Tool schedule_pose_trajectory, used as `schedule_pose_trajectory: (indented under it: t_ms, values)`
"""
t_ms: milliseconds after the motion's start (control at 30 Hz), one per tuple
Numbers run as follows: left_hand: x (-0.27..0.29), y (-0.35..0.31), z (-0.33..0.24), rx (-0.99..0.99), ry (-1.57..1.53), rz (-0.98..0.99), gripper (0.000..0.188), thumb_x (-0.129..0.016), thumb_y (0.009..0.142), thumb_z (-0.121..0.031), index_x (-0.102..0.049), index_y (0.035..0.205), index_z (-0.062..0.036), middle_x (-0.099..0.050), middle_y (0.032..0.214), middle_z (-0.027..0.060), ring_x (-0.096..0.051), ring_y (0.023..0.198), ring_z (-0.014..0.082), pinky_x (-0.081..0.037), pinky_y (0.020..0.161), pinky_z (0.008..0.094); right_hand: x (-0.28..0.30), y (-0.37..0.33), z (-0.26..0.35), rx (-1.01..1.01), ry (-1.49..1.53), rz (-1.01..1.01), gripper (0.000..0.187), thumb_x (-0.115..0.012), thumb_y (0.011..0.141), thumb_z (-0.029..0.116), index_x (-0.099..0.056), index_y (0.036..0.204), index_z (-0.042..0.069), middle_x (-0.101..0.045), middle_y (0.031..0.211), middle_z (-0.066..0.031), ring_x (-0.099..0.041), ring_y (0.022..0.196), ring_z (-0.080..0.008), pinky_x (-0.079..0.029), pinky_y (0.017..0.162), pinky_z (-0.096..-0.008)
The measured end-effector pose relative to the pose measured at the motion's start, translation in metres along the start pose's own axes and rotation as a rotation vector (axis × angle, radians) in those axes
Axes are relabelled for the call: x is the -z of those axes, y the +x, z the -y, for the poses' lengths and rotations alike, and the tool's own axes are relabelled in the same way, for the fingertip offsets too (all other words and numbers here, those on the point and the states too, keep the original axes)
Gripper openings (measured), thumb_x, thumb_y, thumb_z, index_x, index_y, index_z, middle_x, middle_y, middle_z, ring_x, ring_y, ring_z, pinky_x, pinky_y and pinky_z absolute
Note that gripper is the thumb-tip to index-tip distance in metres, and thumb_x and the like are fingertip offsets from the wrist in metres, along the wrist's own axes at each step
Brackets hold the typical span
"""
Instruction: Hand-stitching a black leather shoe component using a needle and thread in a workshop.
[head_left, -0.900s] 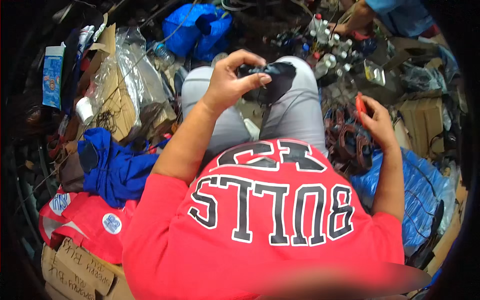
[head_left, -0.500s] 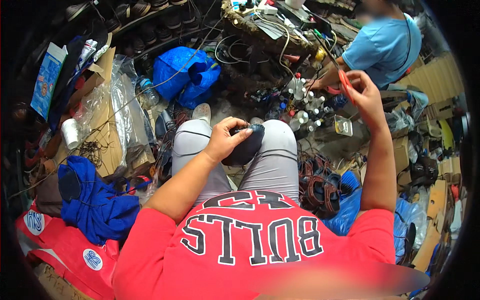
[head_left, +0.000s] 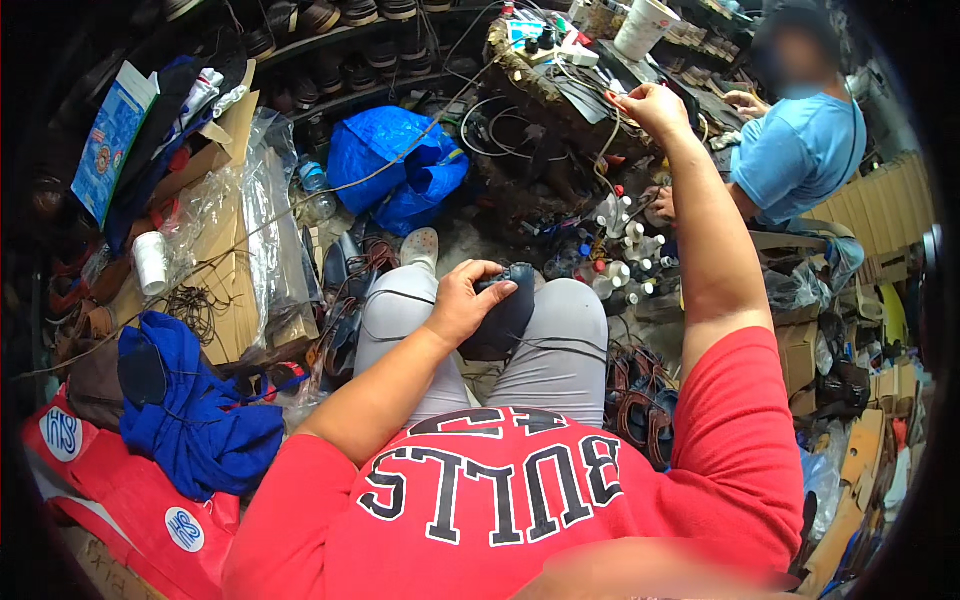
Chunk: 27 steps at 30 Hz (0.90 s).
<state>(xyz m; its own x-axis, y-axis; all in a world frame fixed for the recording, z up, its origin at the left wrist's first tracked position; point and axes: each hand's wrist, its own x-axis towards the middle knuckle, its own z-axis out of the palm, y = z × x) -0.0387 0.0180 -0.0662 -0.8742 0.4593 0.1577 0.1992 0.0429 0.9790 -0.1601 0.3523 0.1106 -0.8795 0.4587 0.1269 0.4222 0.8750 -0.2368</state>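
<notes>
My left hand [head_left: 468, 305] is closed around a black shoe [head_left: 507, 322], held upright between my knees. Its lower part sits deep between my thighs, and my fingers cover part of the near side. A thin dark cord crosses both my thighs beside it. My right hand [head_left: 655, 112] is stretched far forward at the edge of the cluttered worktable [head_left: 520, 75]. Its fingers are pinched together, with a small reddish bit showing at the tips; what they hold is too small to make out.
Several bottles [head_left: 630, 260] stand on the floor ahead, near a person in a blue shirt [head_left: 800, 150]. A blue bag [head_left: 385, 160] lies ahead left; flattened cardboard [head_left: 225, 280] and a blue cloth [head_left: 190, 400] lie left. Sandals [head_left: 640, 400] are by my right knee.
My right hand has moved forward and left to the worktable; the red-handled scissors it held are no longer clearly visible. My left hand still holds the shoe. The other person's head has lifted.
</notes>
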Motion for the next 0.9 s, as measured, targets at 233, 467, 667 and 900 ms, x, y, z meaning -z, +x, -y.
schedule_pose_trajectory:
  t_ms: [233, 467, 667, 900]
  values:
    - [0.010, 0.004, 0.013, 0.040, -0.011, 0.034, 0.029, -0.062, 0.084, -0.027, -0.060, 0.098, -0.0014, -0.060, 0.093, 0.0088, -0.055, 0.089, 0.0189, -0.042, 0.081, 0.0288, -0.021, 0.017, 0.007, -0.013, -0.091, 0.024, 0.042, -0.061, 0.076, 0.051, -0.069, 0.098, 0.017, -0.067, 0.096, -0.0093, -0.062, 0.095, -0.0248, -0.046, 0.086, -0.0342]
    - [0.020, 0.004, 0.015, -0.038, 0.013, 0.021, 0.040, -0.057, 0.073, -0.003, -0.051, 0.113, -0.0008, -0.056, 0.109, 0.0103, -0.051, 0.106, 0.0200, -0.037, 0.095, 0.0314, -0.031, -0.043, -0.005, 0.379, 0.238, -0.327, 0.029, -0.061, 0.080, 0.036, -0.068, 0.099, 0.015, -0.066, 0.088, -0.0110, -0.063, 0.085, -0.0226, -0.048, 0.073, -0.0321]
    - [0.019, -0.007, -0.034, -0.123, 0.014, -0.166, 0.038, -0.072, 0.069, -0.005, -0.056, 0.103, -0.0046, -0.061, 0.089, 0.0080, -0.058, 0.083, 0.0180, -0.046, 0.078, 0.0299, -0.080, -0.222, 0.014, 0.209, 0.981, 0.311, 0.072, -0.076, 0.071, 0.032, -0.043, 0.133, 0.013, -0.045, 0.127, -0.0146, -0.051, 0.107, -0.0238, -0.045, 0.087, -0.0353]
    - [-0.008, -0.018, -0.087, -0.817, 0.434, -0.246, 0.033, -0.077, 0.066, -0.008, -0.057, 0.092, -0.0061, -0.060, 0.085, 0.0087, -0.059, 0.075, 0.0246, -0.048, 0.069, 0.0316, -0.075, -0.295, 0.013, 0.040, 1.063, 0.435, 0.062, -0.072, 0.076, 0.025, -0.045, 0.130, 0.009, -0.055, 0.114, -0.0091, -0.058, 0.089, -0.0147, -0.047, 0.075, -0.0274]
